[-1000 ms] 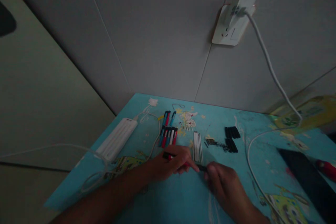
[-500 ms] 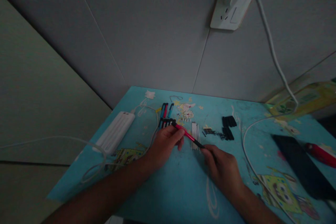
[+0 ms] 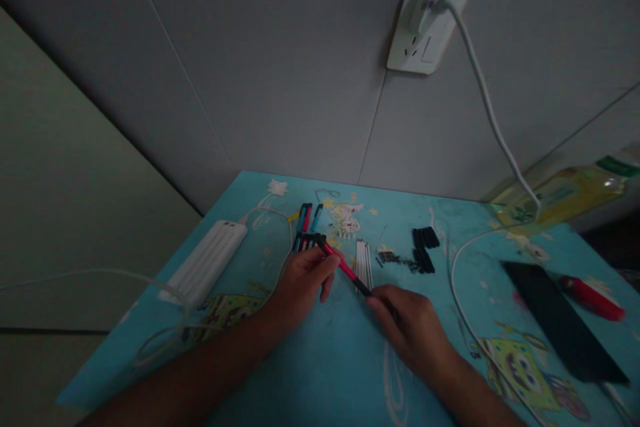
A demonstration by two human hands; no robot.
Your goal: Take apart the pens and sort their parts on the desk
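Note:
Between my two hands a red pen (image 3: 346,269) with black ends slants over the table. My left hand (image 3: 306,278) pinches its upper part between thumb and fingers. At its lower black end, my right hand (image 3: 407,320) has its fingers closed round it. Just behind the pen lies a row of thin white refills (image 3: 361,257). Several blue and red pens (image 3: 306,220) lie beyond my left hand, partly hidden by it. Small dark parts (image 3: 395,257) and short black tubes (image 3: 425,239) are spread to the right of the refills.
A white power strip (image 3: 205,263) lies left on the blue patterned tablecloth (image 3: 320,360). To the right are a black flat object (image 3: 560,320), a red-handled tool (image 3: 593,297) and a bottle of yellow liquid (image 3: 565,197). A white cable (image 3: 483,80) hangs from the wall socket (image 3: 423,43).
The view has shifted slightly, so the table and wall sit a little lower and further left. Both hands keep the same hold on the red pen.

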